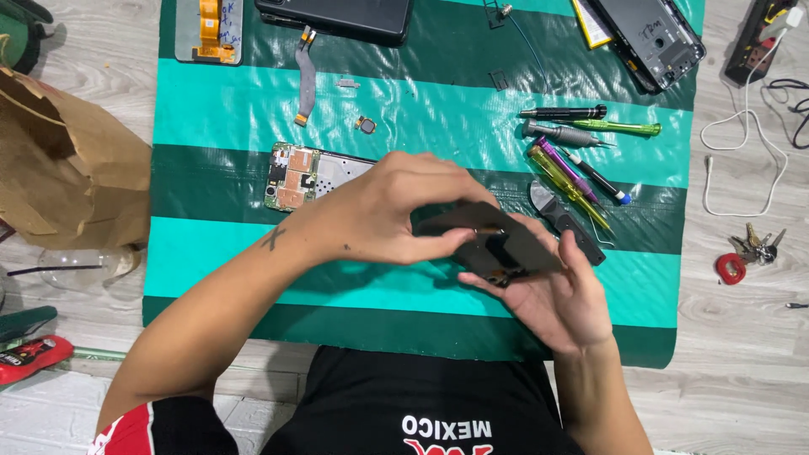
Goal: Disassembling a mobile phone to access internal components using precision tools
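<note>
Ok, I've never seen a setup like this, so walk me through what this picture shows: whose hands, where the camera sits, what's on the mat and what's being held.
There is no machine here. One camera is worn on a person's head and looks down at their own two bare hands.

The left hand and right hand together hold a flat dark phone panel above a green striped mat. The left fingers pinch its near edge while the right palm supports it from below.

On the mat lie an opened phone with its circuit board showing, a ribbon cable, a row of small screwdrivers and a folding knife, partly hidden. A black phone body and an open phone frame lie along the far edge.

Off the mat: a brown paper bag, a white cable and keys.
</note>
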